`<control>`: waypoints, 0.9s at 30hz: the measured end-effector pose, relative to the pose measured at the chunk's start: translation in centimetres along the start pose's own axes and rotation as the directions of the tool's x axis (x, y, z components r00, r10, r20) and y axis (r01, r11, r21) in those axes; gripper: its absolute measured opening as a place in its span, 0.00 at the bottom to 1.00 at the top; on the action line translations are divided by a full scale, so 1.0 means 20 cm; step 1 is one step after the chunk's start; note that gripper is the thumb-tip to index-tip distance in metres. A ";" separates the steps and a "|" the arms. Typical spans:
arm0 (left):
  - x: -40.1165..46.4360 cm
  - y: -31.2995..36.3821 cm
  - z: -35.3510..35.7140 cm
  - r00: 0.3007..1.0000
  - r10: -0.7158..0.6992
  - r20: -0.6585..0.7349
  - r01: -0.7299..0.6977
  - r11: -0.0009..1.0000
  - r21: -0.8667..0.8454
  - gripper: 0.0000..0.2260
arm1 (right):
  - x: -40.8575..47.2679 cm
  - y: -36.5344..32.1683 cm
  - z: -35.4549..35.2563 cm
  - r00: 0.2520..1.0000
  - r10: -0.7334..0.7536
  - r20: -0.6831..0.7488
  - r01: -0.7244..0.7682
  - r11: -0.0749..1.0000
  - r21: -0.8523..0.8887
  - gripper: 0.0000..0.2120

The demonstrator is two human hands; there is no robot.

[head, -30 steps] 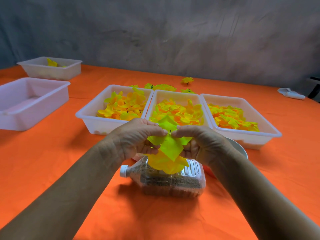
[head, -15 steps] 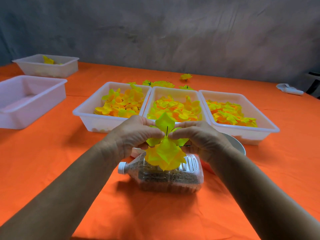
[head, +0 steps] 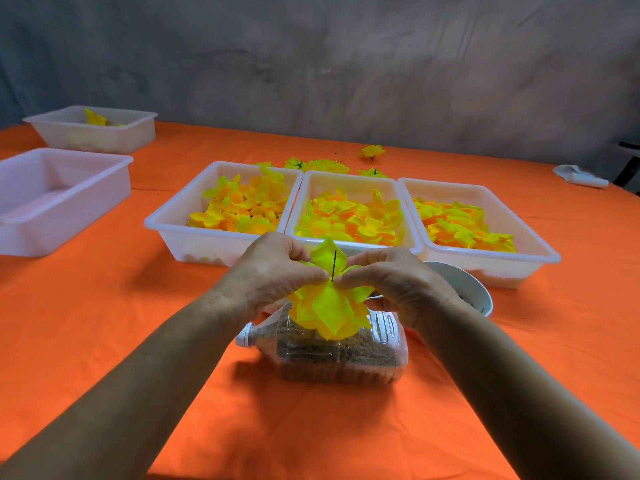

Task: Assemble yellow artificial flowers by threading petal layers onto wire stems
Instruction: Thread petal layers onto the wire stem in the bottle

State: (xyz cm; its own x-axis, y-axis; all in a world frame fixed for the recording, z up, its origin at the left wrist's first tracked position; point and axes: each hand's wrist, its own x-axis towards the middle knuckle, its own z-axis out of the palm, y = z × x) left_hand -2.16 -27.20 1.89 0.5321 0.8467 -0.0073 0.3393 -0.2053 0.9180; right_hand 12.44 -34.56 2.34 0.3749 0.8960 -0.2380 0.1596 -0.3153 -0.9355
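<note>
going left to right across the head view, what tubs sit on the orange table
empty white tub → far tub with a few petals → left petal tub → middle petal tub → right petal tub

Bare forearms [head: 145, 368], no sleeves
</note>
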 end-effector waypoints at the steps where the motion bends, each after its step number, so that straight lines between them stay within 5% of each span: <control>1: 0.00 0.00 0.00 1.000 -0.014 0.013 0.014 1.000 -0.014 0.09 | 0.00 0.00 0.00 1.000 0.003 -0.001 -0.003 1.000 0.002 0.08; 12: 0.02 0.01 0.00 0.979 -0.171 0.108 0.186 0.972 -0.141 0.09 | 0.00 0.00 0.01 0.998 0.057 0.009 -0.057 0.997 0.047 0.07; 27: 0.04 0.00 0.02 0.983 -0.153 0.097 0.157 0.987 -0.035 0.07 | -0.01 0.02 0.03 0.999 0.047 -0.001 -0.047 0.999 -0.013 0.08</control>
State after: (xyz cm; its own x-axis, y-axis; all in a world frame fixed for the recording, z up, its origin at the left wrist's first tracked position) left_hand -1.45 -26.76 1.62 0.5470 0.8161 -0.1864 0.3915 -0.0526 0.9187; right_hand 11.95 -34.70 1.96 0.3832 0.8798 -0.2812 0.1535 -0.3609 -0.9199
